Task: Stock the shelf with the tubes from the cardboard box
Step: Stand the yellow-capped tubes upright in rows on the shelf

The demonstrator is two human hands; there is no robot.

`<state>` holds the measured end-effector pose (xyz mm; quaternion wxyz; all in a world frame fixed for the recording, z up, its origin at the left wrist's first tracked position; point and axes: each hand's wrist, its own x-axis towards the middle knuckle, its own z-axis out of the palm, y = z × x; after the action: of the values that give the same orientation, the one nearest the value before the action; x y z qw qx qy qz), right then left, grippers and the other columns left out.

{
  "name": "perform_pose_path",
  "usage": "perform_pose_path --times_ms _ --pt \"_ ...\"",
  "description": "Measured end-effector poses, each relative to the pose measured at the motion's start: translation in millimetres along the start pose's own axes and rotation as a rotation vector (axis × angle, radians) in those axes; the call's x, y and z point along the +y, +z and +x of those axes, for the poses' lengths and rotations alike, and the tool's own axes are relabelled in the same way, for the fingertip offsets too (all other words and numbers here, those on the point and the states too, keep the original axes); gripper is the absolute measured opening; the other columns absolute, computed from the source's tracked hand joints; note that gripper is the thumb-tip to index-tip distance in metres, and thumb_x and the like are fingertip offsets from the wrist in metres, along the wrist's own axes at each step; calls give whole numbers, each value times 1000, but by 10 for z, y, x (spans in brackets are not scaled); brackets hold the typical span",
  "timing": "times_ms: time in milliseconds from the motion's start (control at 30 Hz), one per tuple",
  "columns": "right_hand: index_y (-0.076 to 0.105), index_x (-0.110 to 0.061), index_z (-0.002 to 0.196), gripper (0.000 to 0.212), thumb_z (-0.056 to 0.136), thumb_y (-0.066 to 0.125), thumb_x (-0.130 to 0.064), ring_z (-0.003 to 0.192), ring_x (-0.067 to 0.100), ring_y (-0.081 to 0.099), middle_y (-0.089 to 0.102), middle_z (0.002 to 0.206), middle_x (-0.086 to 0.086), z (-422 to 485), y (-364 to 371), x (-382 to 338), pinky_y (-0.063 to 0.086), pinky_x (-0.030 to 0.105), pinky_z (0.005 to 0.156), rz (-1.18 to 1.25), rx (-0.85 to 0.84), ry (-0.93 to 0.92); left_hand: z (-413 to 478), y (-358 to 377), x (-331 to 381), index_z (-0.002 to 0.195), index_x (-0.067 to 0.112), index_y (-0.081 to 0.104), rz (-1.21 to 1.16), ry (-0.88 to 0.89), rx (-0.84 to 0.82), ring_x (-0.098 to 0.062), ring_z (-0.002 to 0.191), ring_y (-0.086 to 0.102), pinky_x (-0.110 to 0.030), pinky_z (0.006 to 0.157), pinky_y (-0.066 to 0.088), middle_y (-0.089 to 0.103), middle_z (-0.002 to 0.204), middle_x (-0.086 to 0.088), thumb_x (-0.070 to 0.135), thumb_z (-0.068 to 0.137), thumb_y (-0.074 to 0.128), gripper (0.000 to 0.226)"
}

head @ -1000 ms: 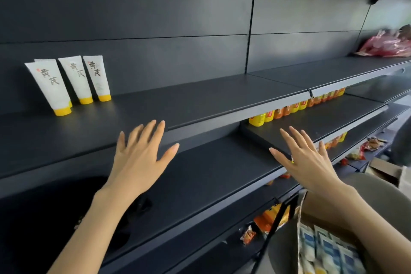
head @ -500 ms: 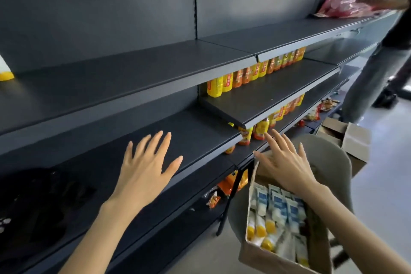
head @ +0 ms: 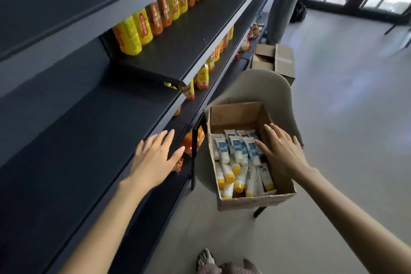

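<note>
Tubes (head: 239, 158) lie in a heap in the cardboard box (head: 251, 200), low in the middle of the frame, on a chair (head: 262, 87). This looks like the picking step: the next move needs fingers to close on one tube. The right hand (head: 282, 153) reaches into the box, flat and spread, holding nothing. The left hand (head: 155, 160) hangs spread and empty over the dark shelf (head: 73, 140).

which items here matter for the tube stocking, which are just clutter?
Job: cardboard box, tubes, dark shelf, right hand, left hand.
Clutter: yellow and orange bottles, grey chair, second carton, snack packets.
</note>
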<state>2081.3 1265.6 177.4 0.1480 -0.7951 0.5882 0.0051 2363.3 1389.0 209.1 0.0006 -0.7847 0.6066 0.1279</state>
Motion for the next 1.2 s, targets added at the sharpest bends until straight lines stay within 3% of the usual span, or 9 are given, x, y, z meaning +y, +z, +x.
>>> perform_pose_path --times_ms 333,567,733,933,1100,1200 --pt "22 -18 150 69 95 33 -57 142 26 26 24 157 5 59 742 409 25 49 114 48 -113 212 651 675 282 151 24 8 -30 135 -219 -20 144 12 -44 117 12 13 158 0 55 96 21 64" --pt "27 -13 148 69 94 37 -56 135 30 37 30 152 9 424 1337 577 36 49 106 154 -240 272 939 1043 396 151 23 5 -16 112 -309 -22 145 8 -45 116 9 9 159 -1 55 96 20 65" --pt "24 -5 146 68 96 46 -46 135 33 35 31 149 17 679 1842 605 34 43 106 342 -364 387 1098 1309 464 151 23 5 -30 91 -351 -21 145 6 -45 117 9 6 159 -2 53 96 22 64" --pt "17 -1 148 72 94 56 -28 134 33 38 34 148 20 890 2423 699 34 36 105 570 -461 658 1213 1579 568 151 25 5 -125 62 -367 -18 145 6 -42 118 8 4 159 3 54 95 21 64" --pt "28 -1 140 66 89 62 -27 126 34 46 46 139 19 936 2788 754 40 42 103 587 -528 800 1208 1681 565 150 27 4 -198 22 -350 -15 145 6 -38 117 9 4 159 5 54 95 22 64" --pt "23 -2 143 71 88 62 -27 126 34 46 43 139 18 959 2952 743 42 42 101 531 -515 820 1183 1735 536 150 28 3 -229 -4 -354 -13 145 6 -37 116 9 5 159 6 55 94 22 65"
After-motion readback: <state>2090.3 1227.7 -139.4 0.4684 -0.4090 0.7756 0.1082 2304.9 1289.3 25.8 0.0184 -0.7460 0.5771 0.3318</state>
